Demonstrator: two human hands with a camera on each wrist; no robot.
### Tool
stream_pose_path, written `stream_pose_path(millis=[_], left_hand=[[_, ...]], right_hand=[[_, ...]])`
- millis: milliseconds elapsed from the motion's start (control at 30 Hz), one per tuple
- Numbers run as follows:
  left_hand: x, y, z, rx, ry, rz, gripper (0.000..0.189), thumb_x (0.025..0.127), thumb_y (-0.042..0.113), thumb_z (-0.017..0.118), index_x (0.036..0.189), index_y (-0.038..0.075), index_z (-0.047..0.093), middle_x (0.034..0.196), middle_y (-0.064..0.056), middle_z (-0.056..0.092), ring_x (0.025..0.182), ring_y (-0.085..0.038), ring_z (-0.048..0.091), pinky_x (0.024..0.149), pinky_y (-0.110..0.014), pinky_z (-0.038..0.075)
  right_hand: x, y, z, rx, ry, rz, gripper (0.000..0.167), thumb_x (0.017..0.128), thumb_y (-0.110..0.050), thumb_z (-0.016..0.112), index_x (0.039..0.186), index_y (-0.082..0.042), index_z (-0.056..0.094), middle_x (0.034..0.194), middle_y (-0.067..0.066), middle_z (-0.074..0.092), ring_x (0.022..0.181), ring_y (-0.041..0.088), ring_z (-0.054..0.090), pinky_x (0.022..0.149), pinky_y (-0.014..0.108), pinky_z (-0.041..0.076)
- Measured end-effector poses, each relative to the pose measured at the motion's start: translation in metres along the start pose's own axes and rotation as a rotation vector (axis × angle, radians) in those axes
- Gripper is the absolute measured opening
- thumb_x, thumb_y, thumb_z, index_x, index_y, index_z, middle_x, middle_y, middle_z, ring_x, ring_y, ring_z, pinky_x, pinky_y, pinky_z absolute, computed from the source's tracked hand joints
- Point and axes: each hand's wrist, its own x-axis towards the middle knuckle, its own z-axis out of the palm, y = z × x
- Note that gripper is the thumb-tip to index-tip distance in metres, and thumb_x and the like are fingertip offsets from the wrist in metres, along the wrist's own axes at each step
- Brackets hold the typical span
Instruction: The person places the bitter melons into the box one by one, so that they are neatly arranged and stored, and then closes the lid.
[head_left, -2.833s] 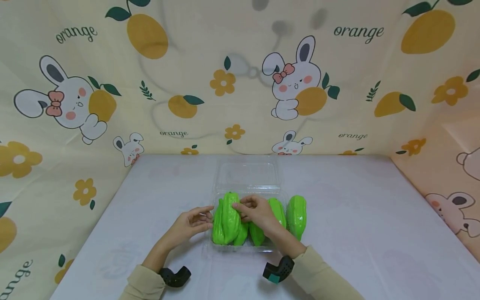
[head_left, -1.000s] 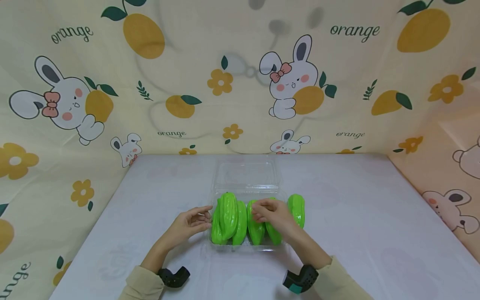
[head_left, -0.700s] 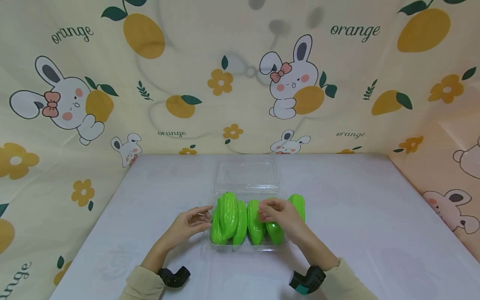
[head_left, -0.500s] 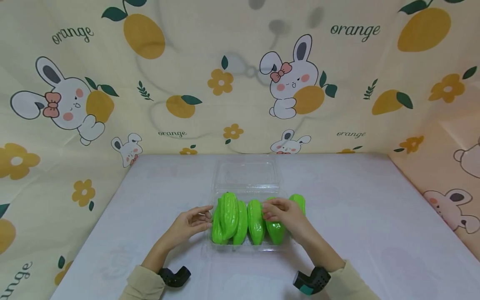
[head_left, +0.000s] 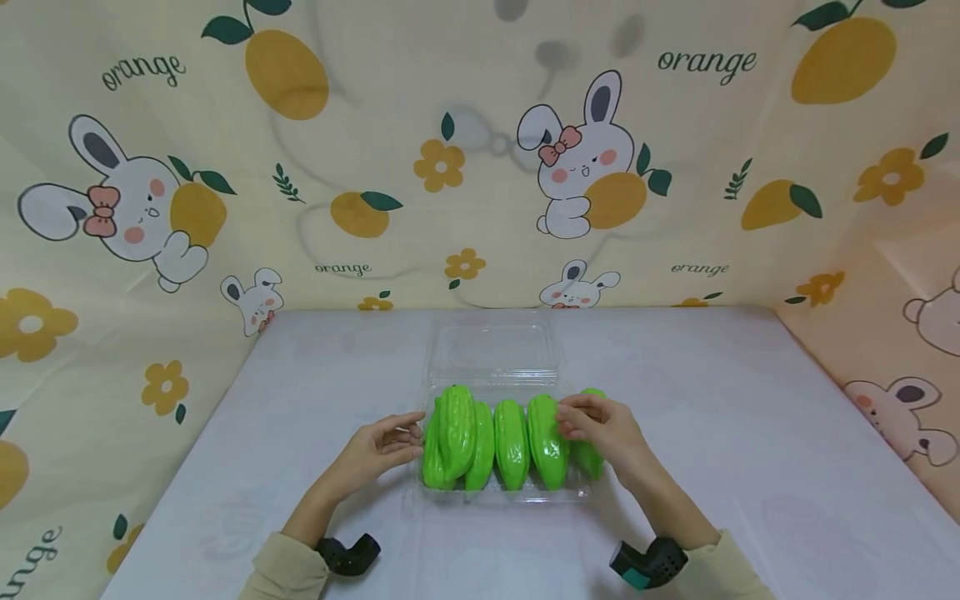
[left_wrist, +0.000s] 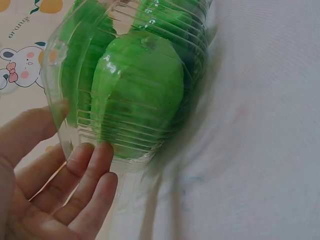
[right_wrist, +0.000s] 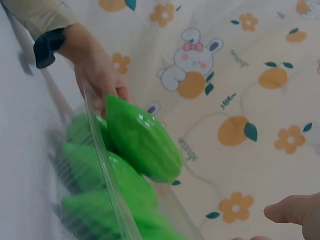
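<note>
An open clear plastic clamshell box (head_left: 495, 497) holds several bright green ridged gourds (head_left: 512, 446), like bitter melons. At its left end, one gourd (head_left: 457, 433) lies on top of others. My left hand (head_left: 386, 442) has loosely bent fingers beside that end; in the left wrist view its fingertips (left_wrist: 102, 150) touch the clear wall. My right hand (head_left: 600, 429) hovers over the right end, fingertips close by a gourd (head_left: 549, 442). The rightmost gourd (head_left: 588, 458) is partly hidden beneath this hand. In the right wrist view, the thumb (right_wrist: 292, 209) shows nothing in its grasp.
The box's clear lid (head_left: 492, 348) lies folded back toward the wall. A pale cloth covers the table (head_left: 300, 400). Behind and at the sides hangs a sheet (head_left: 480, 225) printed with rabbits and oranges.
My right hand has moved from the gourds at the left of the box to the right end, uncovering the gourds in between. The left hand has stayed by the box's left side.
</note>
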Motion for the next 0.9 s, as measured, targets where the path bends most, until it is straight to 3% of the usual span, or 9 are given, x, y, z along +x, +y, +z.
stream_pose_path(millis=[233,900], left_hand=[[0.0,-0.002,0.0,-0.007,0.003,0.005,0.058,0.091,0.017,0.067,0.139,-0.006,0.045,0.12,-0.028,0.057,0.103,-0.004,0.059,0.088,-0.011,0.052],[0.001,0.0,0.0,-0.007,0.005,0.006,0.057,0.091,0.016,0.067,0.139,-0.006,0.045,0.12,-0.028,0.058,0.104,-0.006,0.06,0.088,-0.01,0.051]], right_hand=[[0.001,0.006,-0.014,-0.007,0.028,-0.015,0.04,0.096,-0.017,0.06,0.122,0.012,0.053,0.091,0.0,0.068,0.077,0.002,0.065,0.075,0.017,0.057],[0.008,0.028,-0.046,-0.061,0.152,0.057,0.043,0.095,-0.021,0.061,0.122,0.012,0.053,0.081,-0.011,0.067,0.07,-0.002,0.063,0.071,0.018,0.058]])
